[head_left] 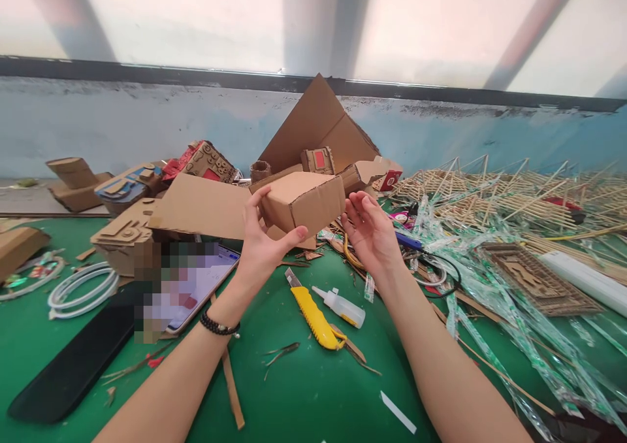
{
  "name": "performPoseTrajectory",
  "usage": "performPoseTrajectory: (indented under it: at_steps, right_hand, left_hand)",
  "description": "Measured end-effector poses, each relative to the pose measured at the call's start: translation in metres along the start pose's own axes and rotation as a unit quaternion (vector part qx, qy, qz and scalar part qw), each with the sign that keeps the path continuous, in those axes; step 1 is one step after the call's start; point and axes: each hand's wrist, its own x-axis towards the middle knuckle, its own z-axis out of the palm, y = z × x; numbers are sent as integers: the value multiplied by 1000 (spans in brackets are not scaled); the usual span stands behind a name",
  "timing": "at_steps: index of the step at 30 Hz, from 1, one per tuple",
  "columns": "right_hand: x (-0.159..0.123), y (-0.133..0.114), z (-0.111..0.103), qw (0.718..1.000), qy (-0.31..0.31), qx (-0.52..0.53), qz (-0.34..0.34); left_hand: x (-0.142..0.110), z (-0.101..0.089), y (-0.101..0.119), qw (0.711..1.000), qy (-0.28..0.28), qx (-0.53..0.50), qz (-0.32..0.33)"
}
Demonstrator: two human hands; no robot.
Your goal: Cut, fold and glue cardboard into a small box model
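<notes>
My left hand (267, 234) grips a small brown cardboard box (313, 208) at its left end, thumb along the lower edge and fingers on the far left side. The box is held above the green table, slightly tilted. At its right end is my right hand (369, 230), palm turned toward the box, fingers apart and curved; whether a fingertip touches the box I cannot tell. Below the hands lie a yellow utility knife (316, 315) with its blade out and a small clear glue bottle (343, 306) with a white nozzle.
A phone (206, 279) and a black flat object (78, 358) lie left, near a coiled white tube (81, 289). Cardboard models (125, 234) and a large cardboard sheet (313, 123) stand behind. Thin sticks (480, 198) and plastic wrappers (470, 286) crowd the right.
</notes>
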Motion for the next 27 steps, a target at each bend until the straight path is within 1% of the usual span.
performPoseTrajectory:
  at_steps: [4,7,9,11,13,15,17,22,24,27]
  right_hand:
    - [-3,4,2,1000,-9,-7,6]
    - [-2,7,1,998,-9,-47,-32]
    - [-2,9,2,993,-8,-91,-76]
    - [-3,10,4,988,-23,-125,-92]
    - [-6,11,6,987,-61,-132,-69]
    - [-8,13,8,987,-108,-117,-33]
    - [-10,14,8,985,-137,-108,-12]
    - [-11,12,0,976,-151,-157,22]
    - [-12,8,-3,966,-178,-179,46]
    - [-15,0,-6,948,-240,-193,76]
  left_hand:
    - [5,-3,0,994,9,-72,-78]
    - [8,-6,5,983,25,-138,-122]
    - [9,-8,10,961,11,-214,-173]
    - [9,-10,16,928,-24,-289,-233]
    - [9,-12,20,897,-57,-340,-278]
    - [8,-13,22,882,-73,-358,-297]
    - [8,-14,21,886,-80,-348,-295]
    - [8,-16,12,925,-122,-274,-233]
    - [9,-19,10,933,-134,-255,-217]
    - [11,-25,10,940,-154,-231,-200]
